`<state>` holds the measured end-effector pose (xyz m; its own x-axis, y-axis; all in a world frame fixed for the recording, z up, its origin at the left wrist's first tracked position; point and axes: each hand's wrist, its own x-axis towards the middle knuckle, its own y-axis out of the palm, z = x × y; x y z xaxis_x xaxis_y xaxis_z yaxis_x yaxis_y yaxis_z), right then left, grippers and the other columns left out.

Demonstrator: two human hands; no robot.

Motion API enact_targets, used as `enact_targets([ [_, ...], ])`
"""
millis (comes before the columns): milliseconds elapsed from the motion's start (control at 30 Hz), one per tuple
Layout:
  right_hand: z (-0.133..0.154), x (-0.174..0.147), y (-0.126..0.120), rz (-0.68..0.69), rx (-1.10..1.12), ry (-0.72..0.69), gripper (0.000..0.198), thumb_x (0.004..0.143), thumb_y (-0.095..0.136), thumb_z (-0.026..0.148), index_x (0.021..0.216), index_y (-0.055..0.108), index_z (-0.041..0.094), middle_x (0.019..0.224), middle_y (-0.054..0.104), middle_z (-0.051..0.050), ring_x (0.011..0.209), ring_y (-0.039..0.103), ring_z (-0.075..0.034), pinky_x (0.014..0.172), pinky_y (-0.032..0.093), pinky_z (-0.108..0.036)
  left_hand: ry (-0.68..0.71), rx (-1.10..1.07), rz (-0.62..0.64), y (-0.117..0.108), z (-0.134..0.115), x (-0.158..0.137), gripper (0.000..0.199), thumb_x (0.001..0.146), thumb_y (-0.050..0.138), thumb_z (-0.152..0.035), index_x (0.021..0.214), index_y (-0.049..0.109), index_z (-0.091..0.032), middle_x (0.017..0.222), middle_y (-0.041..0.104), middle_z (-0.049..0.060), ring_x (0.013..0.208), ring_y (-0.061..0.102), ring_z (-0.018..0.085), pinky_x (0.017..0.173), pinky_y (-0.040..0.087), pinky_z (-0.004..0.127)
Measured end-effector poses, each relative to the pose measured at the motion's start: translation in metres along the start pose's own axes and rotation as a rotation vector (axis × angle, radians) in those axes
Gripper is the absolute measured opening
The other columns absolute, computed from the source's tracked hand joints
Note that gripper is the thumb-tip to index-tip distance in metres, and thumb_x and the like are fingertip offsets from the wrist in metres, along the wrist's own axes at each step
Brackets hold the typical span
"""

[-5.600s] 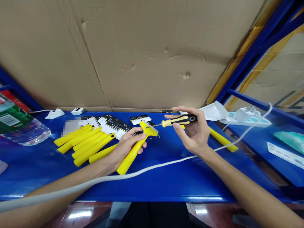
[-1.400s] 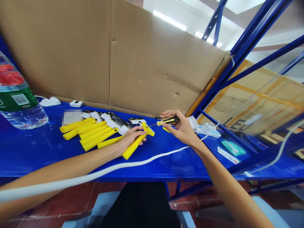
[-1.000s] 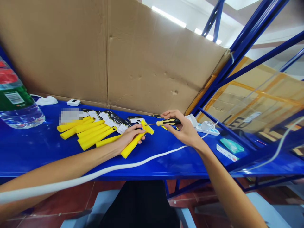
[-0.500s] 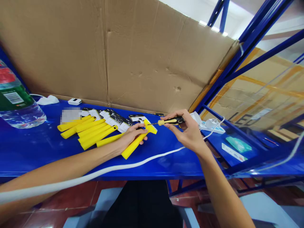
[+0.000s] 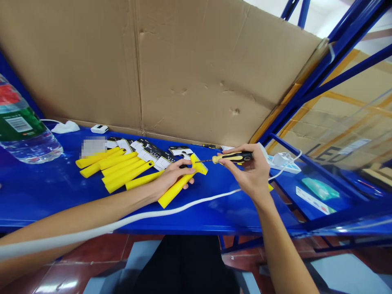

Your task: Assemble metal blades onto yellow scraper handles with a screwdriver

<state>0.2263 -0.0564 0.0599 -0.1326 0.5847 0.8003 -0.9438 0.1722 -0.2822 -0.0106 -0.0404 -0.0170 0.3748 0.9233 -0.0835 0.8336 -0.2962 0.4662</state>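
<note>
My left hand [image 5: 173, 177] is closed around a yellow scraper [image 5: 175, 192], its wide head pointing up and right and its handle slanting down toward me. A yellow-and-black screwdriver [image 5: 234, 157] lies nearly level in my right hand [image 5: 254, 173], gripped by the handle between thumb and fingers. The screwdriver's tip meets the scraper's head; any screw there is too small to make out. Left of my left hand, several yellow scrapers [image 5: 127, 175] lie side by side. Their heads are not clearly visible. Black-and-white printed cards [image 5: 150, 152] lie in an overlapping row behind them.
A large water bottle [image 5: 27, 126] stands at the left. A white cable [image 5: 180, 209] runs across the blue table [image 5: 214, 220] in front of my hands. At the right are a power strip [image 5: 289, 165] and blue rack posts [image 5: 309, 96]. Cardboard [image 5: 196, 73] walls the back.
The view has shifted slightly. My right hand and the screwdriver handle have turned a little, while the tip stays at the scraper's head. My left hand keeps its hold.
</note>
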Motion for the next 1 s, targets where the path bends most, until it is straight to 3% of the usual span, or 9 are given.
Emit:
enact_targets([
  [167,-0.003,-0.004,-0.001,0.083,0.136,0.009,0.037,0.094,0.082,0.023,0.121,0.058,0.029,0.135,0.067,-0.008,0.120,0.077,-0.028,0.104,0.066,-0.048,0.003,-0.001,-0.011,0.000,0.000,0.000,0.051,0.078,0.094,-0.030,0.115,0.060,-0.022,0.086,0.072,0.004,0.064,0.069,0.016,0.045,0.046,0.021],
  [300,-0.005,-0.014,-0.004,-0.041,-0.018,-0.030,0.038,0.089,0.088,0.019,0.118,0.064,0.028,0.110,0.073,-0.004,0.102,0.081,-0.025,0.093,0.068,-0.042,-0.035,0.025,0.006,0.002,-0.003,-0.003,0.050,0.081,0.092,-0.031,0.118,0.058,-0.023,0.076,0.071,0.003,0.058,0.067,0.016,0.045,0.045,0.021],
  [367,-0.006,-0.020,-0.007,-0.067,-0.103,-0.026,0.036,0.090,0.087,0.022,0.118,0.066,0.028,0.107,0.071,-0.004,0.101,0.079,-0.025,0.094,0.067,-0.043,-0.050,0.051,0.002,0.002,-0.005,-0.004,0.050,0.083,0.090,-0.032,0.119,0.057,-0.023,0.073,0.072,0.003,0.055,0.065,0.015,0.046,0.045,0.021],
  [533,-0.009,-0.039,-0.015,0.032,-0.052,0.040,0.032,0.099,0.073,0.021,0.129,0.066,0.028,0.142,0.063,-0.012,0.138,0.065,-0.032,0.112,0.059,-0.053,-0.056,0.090,-0.024,0.000,-0.006,-0.004,0.051,0.084,0.089,-0.037,0.121,0.055,-0.025,0.071,0.072,0.002,0.051,0.062,0.014,0.046,0.043,0.020],
  [733,-0.019,-0.062,-0.019,-0.144,-0.097,0.020,0.025,0.093,0.078,0.012,0.113,0.070,0.025,0.104,0.074,-0.006,0.101,0.077,-0.025,0.094,0.065,-0.043,-0.052,0.197,0.032,0.007,-0.007,-0.010,0.045,0.087,0.086,-0.040,0.116,0.055,-0.025,0.068,0.073,0.001,0.047,0.059,0.013,0.045,0.042,0.021],
  [800,-0.020,-0.065,-0.020,-0.170,-0.079,0.032,0.026,0.094,0.077,0.011,0.115,0.068,0.024,0.108,0.072,-0.006,0.102,0.077,-0.025,0.096,0.065,-0.045,-0.048,0.234,0.044,0.012,-0.008,-0.013,0.043,0.088,0.085,-0.040,0.113,0.053,-0.025,0.068,0.073,0.001,0.047,0.059,0.013,0.045,0.043,0.020],
  [900,-0.017,-0.067,-0.020,-0.136,0.016,0.013,0.033,0.094,0.073,0.008,0.123,0.067,0.023,0.125,0.069,-0.011,0.121,0.074,-0.030,0.103,0.064,-0.052,-0.053,0.255,0.054,0.016,-0.010,-0.014,0.042,0.088,0.085,-0.039,0.109,0.051,-0.025,0.069,0.074,0.001,0.045,0.058,0.012,0.045,0.043,0.020],
  [1000,-0.016,-0.069,-0.018,-0.120,0.063,-0.031,0.038,0.092,0.073,0.004,0.124,0.068,0.024,0.118,0.073,-0.009,0.118,0.076,-0.031,0.102,0.066,-0.057,-0.051,0.253,0.049,0.014,-0.009,-0.012,0.042,0.089,0.084,-0.039,0.109,0.050,-0.026,0.070,0.073,0.000,0.045,0.058,0.012,0.045,0.042,0.020],
])
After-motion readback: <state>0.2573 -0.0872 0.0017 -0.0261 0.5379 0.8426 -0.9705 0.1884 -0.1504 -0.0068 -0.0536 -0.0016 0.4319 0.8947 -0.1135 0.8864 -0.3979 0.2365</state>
